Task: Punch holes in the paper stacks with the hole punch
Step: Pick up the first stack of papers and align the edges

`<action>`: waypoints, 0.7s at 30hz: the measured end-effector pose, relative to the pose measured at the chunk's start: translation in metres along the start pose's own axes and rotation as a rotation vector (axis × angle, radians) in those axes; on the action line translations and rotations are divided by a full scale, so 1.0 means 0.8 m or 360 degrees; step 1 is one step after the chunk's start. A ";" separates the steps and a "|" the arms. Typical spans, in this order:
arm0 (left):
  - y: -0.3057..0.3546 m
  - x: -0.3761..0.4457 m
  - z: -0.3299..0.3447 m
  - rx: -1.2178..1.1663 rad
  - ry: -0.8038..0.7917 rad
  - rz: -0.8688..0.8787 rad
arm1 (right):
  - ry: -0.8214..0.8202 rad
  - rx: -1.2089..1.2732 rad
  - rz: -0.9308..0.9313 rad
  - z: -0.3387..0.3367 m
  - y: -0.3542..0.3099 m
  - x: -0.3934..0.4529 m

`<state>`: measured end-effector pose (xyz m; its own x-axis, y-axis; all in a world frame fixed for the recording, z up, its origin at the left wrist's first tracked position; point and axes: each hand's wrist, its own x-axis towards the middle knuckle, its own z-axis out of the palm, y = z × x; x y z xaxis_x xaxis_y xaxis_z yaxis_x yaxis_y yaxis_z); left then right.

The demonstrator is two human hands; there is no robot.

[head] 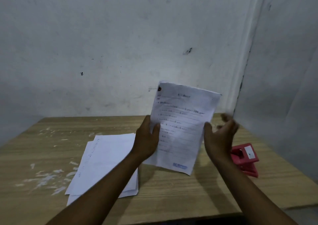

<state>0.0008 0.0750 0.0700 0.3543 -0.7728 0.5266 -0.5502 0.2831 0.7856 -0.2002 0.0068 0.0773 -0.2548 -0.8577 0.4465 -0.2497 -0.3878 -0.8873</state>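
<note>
A loose stack (103, 162) lies near the desk's (172, 193) front edge. My left hand (146, 140) grips a printed sheet (182, 126) upright above the desk's middle. My right hand (220, 137) is open, blurred, beside the sheet's right edge. The red punch (245, 159) sits near the right edge.

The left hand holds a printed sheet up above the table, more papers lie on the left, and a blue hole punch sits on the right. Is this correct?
Not quite: the hole punch is red, not blue, as the head view shows. The rest holds: the left hand holds the printed sheet up above the table, with more papers on the left.
</note>
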 end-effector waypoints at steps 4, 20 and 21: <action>0.026 0.039 -0.026 0.0358 -0.0187 0.0309 | 0.0076 -0.0215 -0.0554 -0.014 -0.040 0.026; 0.001 0.065 -0.072 0.0943 0.0043 0.0526 | -0.0573 0.0114 0.0118 -0.049 -0.004 0.060; -0.005 0.058 -0.069 0.0750 0.0155 0.0392 | -0.0573 0.0143 0.0162 -0.052 0.000 0.060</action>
<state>0.0616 0.0692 0.1091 0.2283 -0.6531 0.7221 -0.8976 0.1461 0.4159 -0.2512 -0.0204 0.1038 0.0746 -0.9509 0.3005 -0.1529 -0.3087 -0.9388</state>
